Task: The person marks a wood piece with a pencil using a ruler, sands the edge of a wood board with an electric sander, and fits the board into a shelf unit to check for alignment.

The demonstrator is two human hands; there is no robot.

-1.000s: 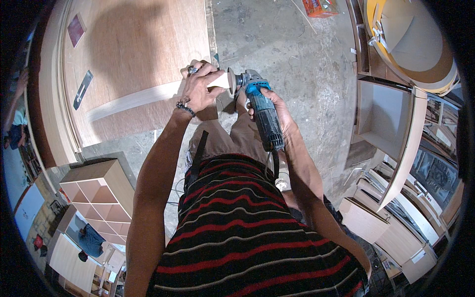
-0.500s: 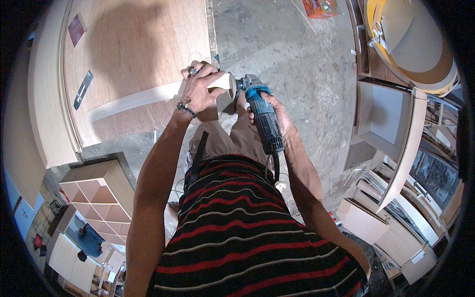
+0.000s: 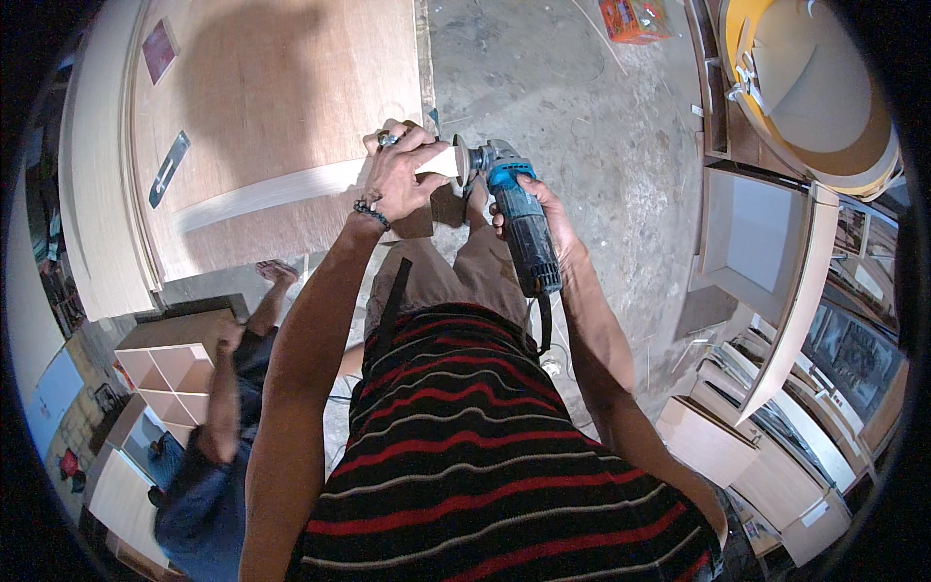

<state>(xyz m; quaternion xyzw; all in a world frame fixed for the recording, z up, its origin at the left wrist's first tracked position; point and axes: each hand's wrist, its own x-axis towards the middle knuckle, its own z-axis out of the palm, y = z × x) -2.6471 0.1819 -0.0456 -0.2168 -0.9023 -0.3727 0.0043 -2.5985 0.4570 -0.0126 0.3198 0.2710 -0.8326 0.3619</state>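
Note:
My left hand (image 3: pixel 400 177), with a ring and a beaded bracelet, grips a long, curved, pale wood strip (image 3: pixel 276 197) near its right end. My thumb lies on the near side, and the other fingers bend over the far side. In my right hand (image 3: pixel 545 206) is a blue and black angle grinder (image 3: pixel 524 225), its body slanting back toward me. Its round disc (image 3: pixel 461 161) stands edge-up against the strip's end; whether it spins cannot be made out. Beneath the strip is a wide plywood panel (image 3: pixel 320 107).
A flat metal piece (image 3: pixel 170 170) and a reddish square (image 3: pixel 159 51) lie on the panel's left. At lower left another person (image 3: pixel 218 466) is close to my left arm. Cabinet parts (image 3: pixel 756 228) stand at right; a red crate (image 3: pixel 632 19) sits far off on the concrete floor.
A person has come into view at lower left, in front of the shelf unit. My hands, the strip and the grinder keep nearly the same pose, with the view slightly shifted.

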